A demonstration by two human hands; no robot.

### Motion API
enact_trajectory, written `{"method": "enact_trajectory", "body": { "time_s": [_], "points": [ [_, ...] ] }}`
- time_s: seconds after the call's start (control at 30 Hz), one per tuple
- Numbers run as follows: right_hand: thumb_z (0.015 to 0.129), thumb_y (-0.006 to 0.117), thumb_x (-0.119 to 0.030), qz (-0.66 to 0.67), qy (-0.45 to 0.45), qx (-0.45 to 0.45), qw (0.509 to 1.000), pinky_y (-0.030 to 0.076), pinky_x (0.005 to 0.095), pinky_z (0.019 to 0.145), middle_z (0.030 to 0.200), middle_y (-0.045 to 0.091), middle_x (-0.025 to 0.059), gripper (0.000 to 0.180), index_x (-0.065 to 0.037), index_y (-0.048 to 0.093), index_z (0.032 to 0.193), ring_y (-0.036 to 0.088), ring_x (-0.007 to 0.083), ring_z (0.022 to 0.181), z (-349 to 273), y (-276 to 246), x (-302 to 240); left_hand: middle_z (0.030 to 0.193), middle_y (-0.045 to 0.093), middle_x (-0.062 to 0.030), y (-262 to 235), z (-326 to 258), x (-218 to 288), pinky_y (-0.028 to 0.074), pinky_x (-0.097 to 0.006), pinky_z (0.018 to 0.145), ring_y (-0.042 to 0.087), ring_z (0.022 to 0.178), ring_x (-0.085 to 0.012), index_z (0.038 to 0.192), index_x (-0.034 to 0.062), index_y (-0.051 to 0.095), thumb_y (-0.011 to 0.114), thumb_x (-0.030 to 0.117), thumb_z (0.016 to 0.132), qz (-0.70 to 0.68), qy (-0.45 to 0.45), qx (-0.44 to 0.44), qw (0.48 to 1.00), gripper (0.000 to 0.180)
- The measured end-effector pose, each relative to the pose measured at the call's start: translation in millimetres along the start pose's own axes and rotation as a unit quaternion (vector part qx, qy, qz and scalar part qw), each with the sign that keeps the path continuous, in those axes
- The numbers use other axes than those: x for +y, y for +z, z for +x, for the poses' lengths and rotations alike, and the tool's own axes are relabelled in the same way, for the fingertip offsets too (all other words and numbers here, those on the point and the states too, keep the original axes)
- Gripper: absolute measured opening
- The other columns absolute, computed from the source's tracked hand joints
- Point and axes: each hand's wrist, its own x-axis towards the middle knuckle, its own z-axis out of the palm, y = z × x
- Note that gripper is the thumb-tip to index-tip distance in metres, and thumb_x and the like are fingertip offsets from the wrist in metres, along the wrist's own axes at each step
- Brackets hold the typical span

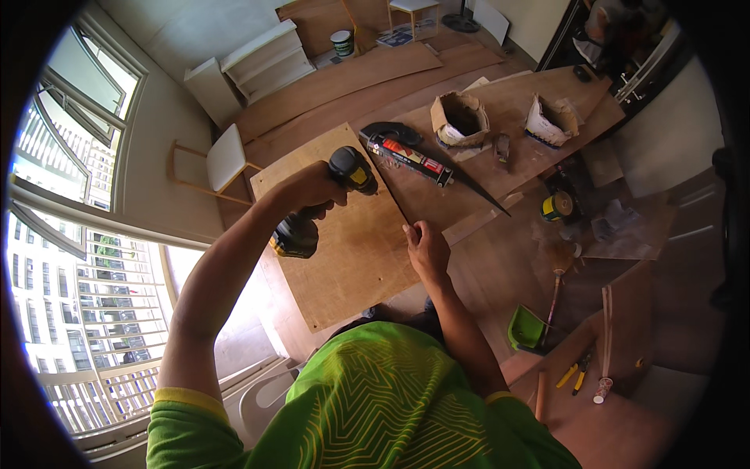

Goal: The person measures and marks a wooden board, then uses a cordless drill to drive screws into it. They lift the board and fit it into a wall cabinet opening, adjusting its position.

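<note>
My left hand (pixel 312 187) is wrapped round the grip of a black and yellow cordless drill (pixel 355 170). The drill's head is over the right part of a light brown plywood board (pixel 344 258); whether its tip touches the wood I cannot tell. At the board's right edge is my right hand (pixel 429 248), thumb and fingers closed on that edge. Small dark holes or screw heads show near the board's corners. Just beyond the board lie a caulking gun with a red and black tube (pixel 410 160) and a handsaw (pixel 476 187).
Two open, torn bags (pixel 461 121) (pixel 549 125) stand on the board-topped surface ahead. A white chair (pixel 226 158) stands left, beside the window. To the right are a green dustpan (pixel 528 327), a broom (pixel 559 258), yellow-handled pliers (pixel 578 374) and a yellow-black round container (pixel 556 206). Another person (pixel 613 31) is at the far right.
</note>
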Motion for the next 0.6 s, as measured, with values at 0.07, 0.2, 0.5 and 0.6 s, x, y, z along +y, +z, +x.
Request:
{"method": "enact_trajectory", "body": {
  "time_s": [0.07, 0.2, 0.5, 0.6],
  "points": [
    [0.098, 0.068, -0.043, -0.02, -0.029, 0.044, 0.998, 0.052, 0.0472, 0.072, 0.085, 0.07, 0.017, 0.038, -0.005, 0.068, 0.093, 0.067, 0.0396, 0.082, -3, 7, 1, 0.072, 0.064, -0.0071, -2, 7, 1, 0.054, -0.032, 0.048, 0.064, 0.056, -0.0166, 0.102, -0.0045, 0.069, 0.077, 0.009, 0.079, 0.008, -0.002, -0.016, 1.0, 0.027],
    [0.097, 0.069, -0.044, -0.04, -0.04, 0.054, 0.997, 0.052, 0.0472, 0.07, 0.084, 0.069, 0.0159, 0.038, -0.006, 0.068, 0.092, 0.067, 0.0391, 0.078, -2, 9, 5, 0.074, 0.064, -0.0062, -10, 17, 3, 0.055, -0.031, 0.05, 0.064, 0.057, -0.0151, 0.103, -0.0035, 0.068, 0.078, 0.009, 0.08, 0.042, -0.012, -0.037, 0.998, 0.028],
    [0.096, 0.07, -0.049, -0.092, -0.082, 0.079, 0.989, 0.052, 0.049, 0.065, 0.077, 0.065, 0.0162, 0.048, -0.005, 0.061, 0.081, 0.065, 0.0399, 0.072, -25, -1, 12, 0.077, 0.072, -0.0136, -48, -20, -43, 0.058, -0.037, 0.056, 0.071, 0.061, -0.0248, 0.102, -0.0039, 0.071, 0.082, 0.016, 0.079, 0.016, 0.034, 0.101, 0.994, 0.032],
    [0.098, 0.062, -0.059, -0.031, 0.083, -0.017, 0.996, 0.051, 0.0479, 0.066, 0.071, 0.065, 0.0167, 0.062, -0.001, 0.063, 0.078, 0.066, 0.0393, 0.072, -29, -5, 17, 0.092, 0.074, -0.0209, -21, -37, -46, 0.059, -0.046, 0.079, 0.073, 0.087, -0.0385, 0.106, 0.0024, 0.068, 0.075, 0.022, 0.082, 0.178, 0.198, 0.177, 0.948, 0.032]
  ]
}}
